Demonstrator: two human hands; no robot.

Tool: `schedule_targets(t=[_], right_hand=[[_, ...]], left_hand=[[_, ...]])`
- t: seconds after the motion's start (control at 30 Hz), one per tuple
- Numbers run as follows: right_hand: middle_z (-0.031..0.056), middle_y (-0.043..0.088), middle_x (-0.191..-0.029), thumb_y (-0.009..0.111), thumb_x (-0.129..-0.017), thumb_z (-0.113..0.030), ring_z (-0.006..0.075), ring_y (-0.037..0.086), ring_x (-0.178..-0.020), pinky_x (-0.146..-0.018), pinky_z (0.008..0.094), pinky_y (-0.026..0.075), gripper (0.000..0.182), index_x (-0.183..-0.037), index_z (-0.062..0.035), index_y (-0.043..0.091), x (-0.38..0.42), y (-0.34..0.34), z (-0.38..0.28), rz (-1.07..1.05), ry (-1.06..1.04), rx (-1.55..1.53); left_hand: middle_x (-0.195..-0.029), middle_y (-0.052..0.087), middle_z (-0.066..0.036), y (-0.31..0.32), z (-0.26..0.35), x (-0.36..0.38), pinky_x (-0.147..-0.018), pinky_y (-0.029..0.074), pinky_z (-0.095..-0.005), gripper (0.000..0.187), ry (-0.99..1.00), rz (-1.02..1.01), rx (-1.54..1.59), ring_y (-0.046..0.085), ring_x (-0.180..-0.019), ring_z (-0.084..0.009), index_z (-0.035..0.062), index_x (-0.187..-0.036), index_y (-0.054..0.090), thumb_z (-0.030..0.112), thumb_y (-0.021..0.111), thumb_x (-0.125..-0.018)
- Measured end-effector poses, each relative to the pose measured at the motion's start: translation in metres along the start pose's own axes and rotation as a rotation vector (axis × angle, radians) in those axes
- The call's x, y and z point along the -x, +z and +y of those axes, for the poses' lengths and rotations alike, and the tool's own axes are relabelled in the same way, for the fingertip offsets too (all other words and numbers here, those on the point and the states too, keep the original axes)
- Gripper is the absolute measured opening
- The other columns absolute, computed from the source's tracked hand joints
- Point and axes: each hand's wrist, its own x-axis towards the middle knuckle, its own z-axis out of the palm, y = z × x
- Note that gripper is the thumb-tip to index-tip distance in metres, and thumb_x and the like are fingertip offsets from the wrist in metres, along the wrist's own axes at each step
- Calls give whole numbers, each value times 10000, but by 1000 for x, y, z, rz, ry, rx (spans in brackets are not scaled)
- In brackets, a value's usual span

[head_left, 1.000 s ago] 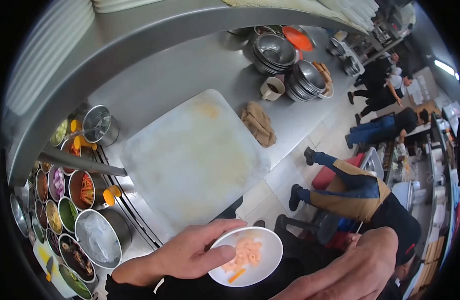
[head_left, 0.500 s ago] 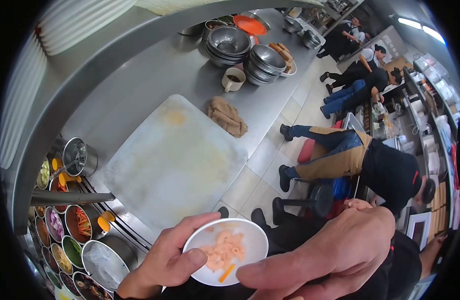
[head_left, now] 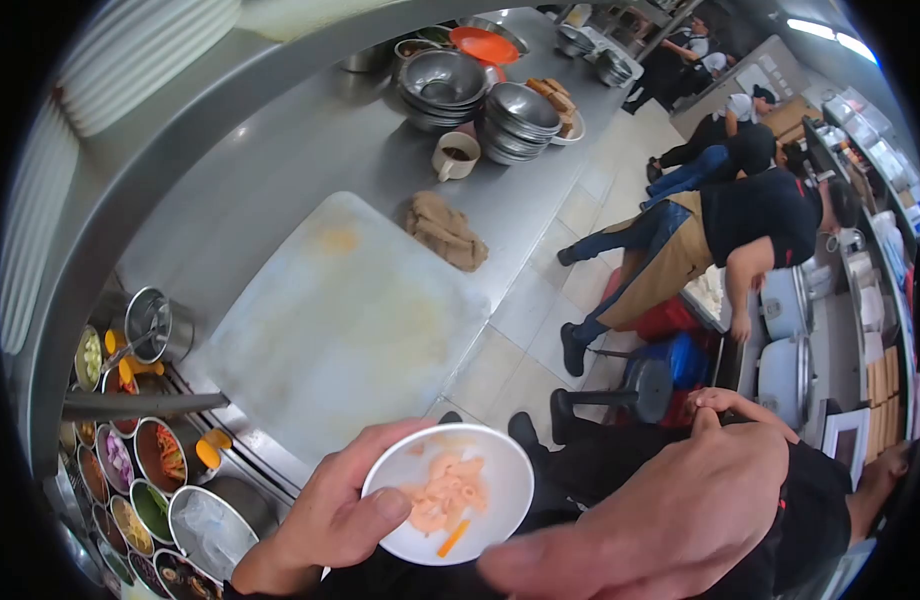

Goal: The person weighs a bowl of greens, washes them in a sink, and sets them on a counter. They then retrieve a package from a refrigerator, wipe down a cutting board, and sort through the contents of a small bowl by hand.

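My left hand [head_left: 340, 505] holds a small white bowl [head_left: 520, 465] by its left side, the thumb over the rim. Pale pink, curled pieces [head_left: 445, 495] and one orange strip [head_left: 453, 538] lie inside it. Close to the camera, my right hand [head_left: 670, 500] is blurred at the bowl's lower right, one digit reaching toward the rim. Its other fingers look curled under and are mostly hidden, so whatever they hold cannot be made out. A large white cutting board [head_left: 340, 320] lies on the steel counter beyond the bowl.
A brown cloth [head_left: 445, 232], a mug [head_left: 455, 157] and stacked metal bowls [head_left: 442, 82] stand past the board. Containers of cut vegetables [head_left: 162, 452] line the left, near a metal pot [head_left: 160, 325]. A person in a tan apron [head_left: 670, 270] and several others stand at right.
The person in the tan apron has straightened and shifted, showing an arm over the far counter. My view has moved slightly. The bowl stays in my left hand, and my right hand remains beside it.
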Motion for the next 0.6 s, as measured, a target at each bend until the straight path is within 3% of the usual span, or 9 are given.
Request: schedule_targets(t=[0.1,0.23,0.43,0.6], right_hand=[[173,694,-1026,729,-804,-8,258,683,-900,-810,307,535,366,-1159,20,642,-5,6,-1,188,33,463],[157,650,-1066,739,-654,36,312,626,-862,-749,375,517,474,-1120,-9,660,-12,7,30,314,-62,1241],[110,624,-1060,648,-699,-73,255,579,-909,-759,349,473,382,-1071,15,647,-15,14,77,209,-68,1407],[53,618,-999,617,-739,-147,202,546,-902,-723,308,428,320,-1023,-3,652,-32,23,115,254,-156,1538]], left_hand=[[-1270,577,-133,-6,-11,-5,-1009,411,-330,517,149,71,-191,541,-1181,-197,-26,-1378,441,266,545,-964],[-1248,581,-140,-8,-21,-21,-991,424,-328,500,149,177,-90,553,-1153,-193,-34,-1363,447,312,480,-1004],[-1226,586,-151,-9,-31,-28,-982,428,-331,542,228,310,-257,560,-1130,-202,-46,-1338,463,392,411,-1022],[-1242,580,-160,-8,-44,-33,-998,411,-355,561,283,397,-374,543,-1156,-232,-52,-1330,476,410,374,-1028]])
